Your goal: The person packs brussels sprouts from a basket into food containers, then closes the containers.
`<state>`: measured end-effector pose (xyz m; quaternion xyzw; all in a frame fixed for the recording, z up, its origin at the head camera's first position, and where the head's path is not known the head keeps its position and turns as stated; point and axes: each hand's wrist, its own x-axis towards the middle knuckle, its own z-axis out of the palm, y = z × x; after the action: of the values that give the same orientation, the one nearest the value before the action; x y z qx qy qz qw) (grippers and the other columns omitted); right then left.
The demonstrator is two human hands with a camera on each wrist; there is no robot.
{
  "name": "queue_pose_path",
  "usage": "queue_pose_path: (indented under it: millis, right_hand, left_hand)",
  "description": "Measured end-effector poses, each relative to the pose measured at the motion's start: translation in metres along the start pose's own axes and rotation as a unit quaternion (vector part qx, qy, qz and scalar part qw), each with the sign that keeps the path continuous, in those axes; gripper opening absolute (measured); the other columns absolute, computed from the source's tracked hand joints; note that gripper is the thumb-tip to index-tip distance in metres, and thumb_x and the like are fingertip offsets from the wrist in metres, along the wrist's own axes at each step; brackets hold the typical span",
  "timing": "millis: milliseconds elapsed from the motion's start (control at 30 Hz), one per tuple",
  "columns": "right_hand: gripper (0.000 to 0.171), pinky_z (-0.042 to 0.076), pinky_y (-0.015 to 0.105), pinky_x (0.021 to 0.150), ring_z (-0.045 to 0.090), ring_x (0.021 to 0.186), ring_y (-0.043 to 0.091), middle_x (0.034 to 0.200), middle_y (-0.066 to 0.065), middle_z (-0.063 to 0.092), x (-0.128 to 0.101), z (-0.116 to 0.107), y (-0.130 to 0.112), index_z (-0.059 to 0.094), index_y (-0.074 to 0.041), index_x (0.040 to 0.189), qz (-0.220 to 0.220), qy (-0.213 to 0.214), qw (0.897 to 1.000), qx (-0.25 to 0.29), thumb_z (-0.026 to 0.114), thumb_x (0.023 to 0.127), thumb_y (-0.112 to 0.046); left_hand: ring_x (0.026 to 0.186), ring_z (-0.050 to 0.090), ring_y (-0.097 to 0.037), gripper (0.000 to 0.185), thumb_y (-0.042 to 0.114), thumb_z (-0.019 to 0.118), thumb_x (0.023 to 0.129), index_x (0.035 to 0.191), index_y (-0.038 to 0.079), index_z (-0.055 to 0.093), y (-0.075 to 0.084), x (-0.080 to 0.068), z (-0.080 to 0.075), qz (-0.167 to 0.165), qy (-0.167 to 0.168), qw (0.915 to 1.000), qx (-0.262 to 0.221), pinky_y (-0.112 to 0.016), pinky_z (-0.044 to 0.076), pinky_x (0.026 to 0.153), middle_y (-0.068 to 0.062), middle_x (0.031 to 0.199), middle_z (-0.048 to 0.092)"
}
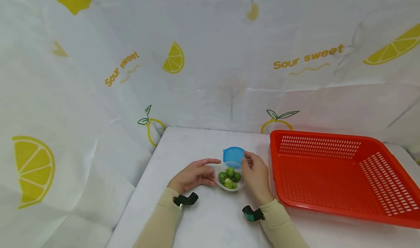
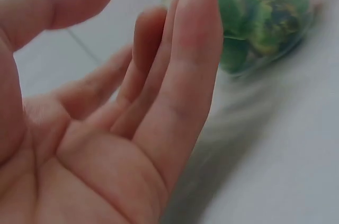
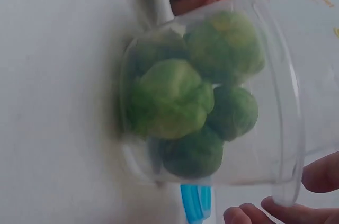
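On the white table (image 1: 197, 219), the left hand (image 1: 191, 175) rests its straight, close-set fingers (image 2: 185, 70) against the left wall of the small clear plastic bowl of green Brussels sprouts (image 1: 229, 177), while on its right side the right hand (image 1: 255, 175) pinches the round blue plastic lid (image 1: 233, 155) at the far rim, with the empty red slotted plastic basket (image 1: 331, 175) further right. With the left fingers only pressing, the light bowl could tip or slide and spill sprouts as the lid moves. Only the right wrist view shows five or so sprouts piled inside; the head view alone shows the basket.
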<state>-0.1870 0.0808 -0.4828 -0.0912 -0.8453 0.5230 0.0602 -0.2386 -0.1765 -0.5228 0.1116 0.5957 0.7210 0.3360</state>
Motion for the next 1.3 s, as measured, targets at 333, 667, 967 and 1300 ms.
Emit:
queue_pose_path:
  millis: [333, 667, 967, 1300]
  right_hand:
    - [0.052, 0.042, 0.062, 0.124, 0.052, 0.148, 0.045, 0.161, 0.025, 0.054, 0.011, -0.009, 0.020, 0.053, 0.003, 0.155, 0.034, -0.034, 0.998, 0.028, 0.041, 0.117, -0.029]
    - [0.050, 0.040, 0.060, 0.126, 0.053, 0.149, 0.043, 0.157, 0.022, 0.059, 0.021, -0.001, 0.027, 0.058, 0.001, 0.152, 0.054, -0.039, 0.998, 0.022, 0.042, 0.116, -0.029]
    - [0.044, 0.042, 0.060, 0.126, 0.057, 0.144, 0.041, 0.150, 0.023, 0.064, 0.027, 0.006, 0.019, 0.066, 0.000, 0.144, 0.054, -0.027, 0.997, 0.042, 0.046, 0.113, -0.025]
    - [0.046, 0.043, 0.059, 0.125, 0.059, 0.139, 0.039, 0.148, 0.022, 0.066, 0.030, 0.007, 0.021, 0.066, -0.002, 0.146, 0.075, -0.035, 0.995, 0.058, 0.044, 0.113, -0.025]
  left_hand:
    - [0.102, 0.079, -0.020, 0.046, 0.021, 0.064, 0.109, 0.149, 0.000, 0.060, 0.025, 0.014, -0.002, -0.012, 0.128, 0.9885, 0.080, -0.037, 0.066, 0.096, -0.014, 0.113, 0.073]
    - [0.122, 0.075, -0.033, 0.051, 0.020, 0.062, 0.106, 0.146, -0.012, 0.057, 0.046, 0.055, 0.010, -0.070, 0.176, 0.9817, 0.017, -0.043, 0.059, 0.111, -0.029, 0.139, 0.068]
    - [0.113, 0.078, -0.031, 0.041, 0.013, 0.065, 0.105, 0.138, -0.011, 0.063, 0.052, 0.063, 0.011, -0.074, 0.220, 0.9727, -0.010, -0.039, 0.063, 0.105, -0.025, 0.129, 0.074]
    - [0.078, 0.069, -0.009, 0.028, 0.007, 0.075, 0.098, 0.123, -0.006, 0.076, 0.048, 0.071, 0.017, -0.074, 0.236, 0.9668, 0.064, -0.019, 0.060, 0.072, -0.001, 0.088, 0.071]
